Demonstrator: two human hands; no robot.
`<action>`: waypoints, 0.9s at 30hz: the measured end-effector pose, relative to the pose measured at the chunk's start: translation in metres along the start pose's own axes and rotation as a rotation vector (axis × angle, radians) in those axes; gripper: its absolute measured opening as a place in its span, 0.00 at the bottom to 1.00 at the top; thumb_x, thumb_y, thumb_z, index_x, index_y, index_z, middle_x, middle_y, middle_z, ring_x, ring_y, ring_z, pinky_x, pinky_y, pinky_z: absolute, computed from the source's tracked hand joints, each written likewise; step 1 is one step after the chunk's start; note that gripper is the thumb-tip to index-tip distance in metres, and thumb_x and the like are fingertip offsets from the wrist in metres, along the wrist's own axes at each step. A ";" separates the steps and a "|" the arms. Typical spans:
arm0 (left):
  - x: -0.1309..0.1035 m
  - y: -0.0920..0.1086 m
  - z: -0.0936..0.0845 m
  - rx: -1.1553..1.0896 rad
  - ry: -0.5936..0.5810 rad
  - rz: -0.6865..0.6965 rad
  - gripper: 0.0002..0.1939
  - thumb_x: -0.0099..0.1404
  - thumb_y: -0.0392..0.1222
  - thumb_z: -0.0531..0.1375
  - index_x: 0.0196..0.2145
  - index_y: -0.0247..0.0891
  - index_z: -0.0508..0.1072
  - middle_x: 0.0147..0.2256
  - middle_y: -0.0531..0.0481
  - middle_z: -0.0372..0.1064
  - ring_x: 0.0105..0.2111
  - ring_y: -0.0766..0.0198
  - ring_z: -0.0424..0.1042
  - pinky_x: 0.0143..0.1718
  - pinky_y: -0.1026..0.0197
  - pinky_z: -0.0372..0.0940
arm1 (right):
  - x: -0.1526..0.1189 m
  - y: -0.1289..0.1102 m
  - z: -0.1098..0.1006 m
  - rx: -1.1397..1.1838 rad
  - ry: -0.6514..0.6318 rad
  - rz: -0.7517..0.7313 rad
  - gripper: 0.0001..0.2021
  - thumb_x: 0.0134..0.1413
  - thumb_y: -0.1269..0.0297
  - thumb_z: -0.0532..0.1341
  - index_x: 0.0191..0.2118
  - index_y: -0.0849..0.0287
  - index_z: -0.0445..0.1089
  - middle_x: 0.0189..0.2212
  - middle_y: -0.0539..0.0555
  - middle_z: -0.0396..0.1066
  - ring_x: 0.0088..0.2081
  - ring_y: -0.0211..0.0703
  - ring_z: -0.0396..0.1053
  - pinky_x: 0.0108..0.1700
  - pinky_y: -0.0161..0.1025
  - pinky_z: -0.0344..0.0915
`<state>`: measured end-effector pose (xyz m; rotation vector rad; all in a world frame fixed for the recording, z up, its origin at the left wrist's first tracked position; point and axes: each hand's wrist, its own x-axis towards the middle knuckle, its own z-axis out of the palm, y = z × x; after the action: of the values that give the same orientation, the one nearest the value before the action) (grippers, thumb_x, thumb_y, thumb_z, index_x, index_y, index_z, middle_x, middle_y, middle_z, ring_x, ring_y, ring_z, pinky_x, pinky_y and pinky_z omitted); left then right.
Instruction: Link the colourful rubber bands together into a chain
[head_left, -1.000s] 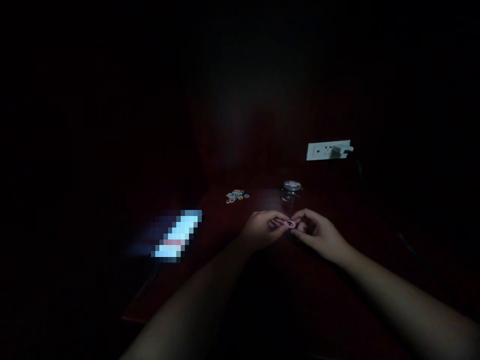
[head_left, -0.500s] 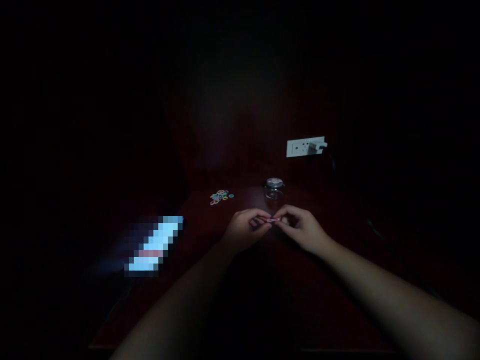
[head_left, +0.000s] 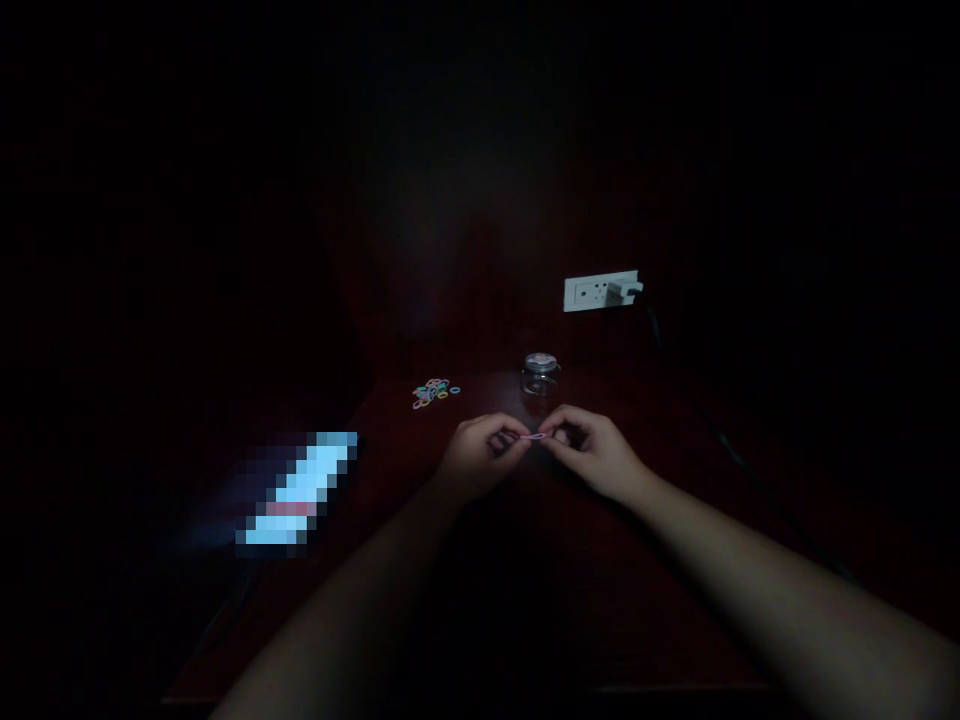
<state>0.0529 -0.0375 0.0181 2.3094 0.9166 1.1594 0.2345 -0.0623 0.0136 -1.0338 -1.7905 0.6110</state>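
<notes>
A small pink hair tie [head_left: 534, 436] is stretched between my two hands above the dark red table. My left hand [head_left: 482, 452] pinches one end of it between thumb and fingertips. At the other end, the thumb and forefinger of my right hand [head_left: 592, 447] are closed on it. Just beyond my hands stands a clear jar [head_left: 540, 377] with its lid on. Farther left lies a loose pile of colourful hair ties [head_left: 431, 392], apart from both hands.
A lit phone-like screen [head_left: 304, 490], blurred into blocks, glows at the left of the table. On the back wall is a white power socket [head_left: 589, 292] with a plug [head_left: 624, 291] in it. A dark cable [head_left: 731, 448] runs down the right side. The surroundings are very dark.
The whole view has shifted slightly, so things sit a little farther left. My fingers have altered their grip on the pink hair tie, which stays pinched between both hands.
</notes>
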 end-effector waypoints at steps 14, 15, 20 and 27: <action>0.000 0.004 -0.003 0.014 -0.006 -0.004 0.07 0.57 0.41 0.57 0.31 0.36 0.72 0.28 0.50 0.71 0.25 0.69 0.66 0.27 0.68 0.62 | 0.001 -0.002 -0.002 -0.029 0.004 -0.046 0.08 0.48 0.61 0.58 0.30 0.61 0.69 0.23 0.51 0.61 0.24 0.35 0.57 0.25 0.33 0.56; 0.000 0.004 -0.003 0.016 -0.004 -0.004 0.07 0.57 0.41 0.57 0.31 0.36 0.72 0.28 0.50 0.71 0.25 0.69 0.66 0.27 0.68 0.62 | 0.001 -0.002 -0.001 -0.022 0.005 -0.035 0.08 0.48 0.61 0.58 0.30 0.61 0.68 0.22 0.50 0.61 0.23 0.35 0.57 0.25 0.33 0.56; 0.000 0.004 -0.003 0.006 -0.002 -0.011 0.07 0.57 0.41 0.57 0.31 0.35 0.72 0.28 0.50 0.71 0.24 0.70 0.65 0.26 0.68 0.62 | 0.001 -0.001 -0.001 -0.012 0.008 -0.007 0.08 0.48 0.61 0.58 0.31 0.61 0.68 0.21 0.49 0.60 0.23 0.34 0.56 0.24 0.33 0.55; 0.000 0.003 -0.002 -0.022 -0.005 -0.005 0.07 0.56 0.40 0.58 0.31 0.35 0.71 0.28 0.49 0.70 0.26 0.69 0.66 0.26 0.68 0.62 | 0.000 -0.002 -0.002 -0.021 0.008 -0.034 0.08 0.48 0.61 0.59 0.29 0.61 0.69 0.21 0.50 0.61 0.23 0.35 0.57 0.26 0.33 0.56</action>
<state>0.0526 -0.0399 0.0212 2.2898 0.9027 1.1561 0.2356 -0.0629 0.0159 -1.0170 -1.8075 0.5674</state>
